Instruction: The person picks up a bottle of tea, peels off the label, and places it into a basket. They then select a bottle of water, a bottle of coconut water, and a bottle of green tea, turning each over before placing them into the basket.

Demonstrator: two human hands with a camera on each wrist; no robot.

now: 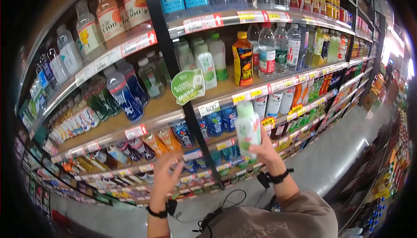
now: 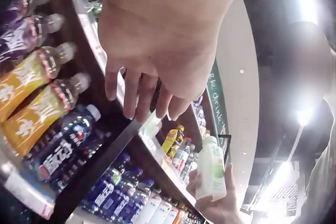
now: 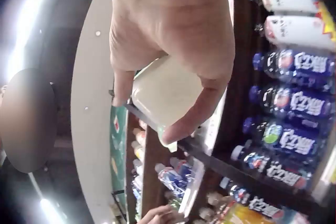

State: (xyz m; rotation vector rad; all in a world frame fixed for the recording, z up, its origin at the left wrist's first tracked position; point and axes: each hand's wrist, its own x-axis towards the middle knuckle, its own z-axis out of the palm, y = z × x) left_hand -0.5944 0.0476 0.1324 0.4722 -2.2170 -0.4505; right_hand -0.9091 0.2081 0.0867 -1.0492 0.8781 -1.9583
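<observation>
My right hand (image 1: 265,149) grips a white plastic bottle (image 1: 248,129) with a pale green cap, held upright in front of the shelves. In the right wrist view the thumb and fingers wrap around the milky bottle (image 3: 168,90). The left hand (image 1: 167,173) hangs before the lower shelves with nothing in it. Its fingers are loosely spread and slightly bent in the left wrist view, apart from the bottles behind. Similar white bottles with green (image 1: 205,66) stand on the middle shelf, behind a round green tag (image 1: 187,87).
Long drink shelves (image 1: 226,94) curve across the view, with a black upright post (image 1: 167,42) between sections. Price labels line the shelf edges, one reading 6.00 (image 1: 210,107). A dark-capped orange-label bottle (image 1: 243,60) stands nearby. Grey aisle floor (image 1: 312,168) lies to the right.
</observation>
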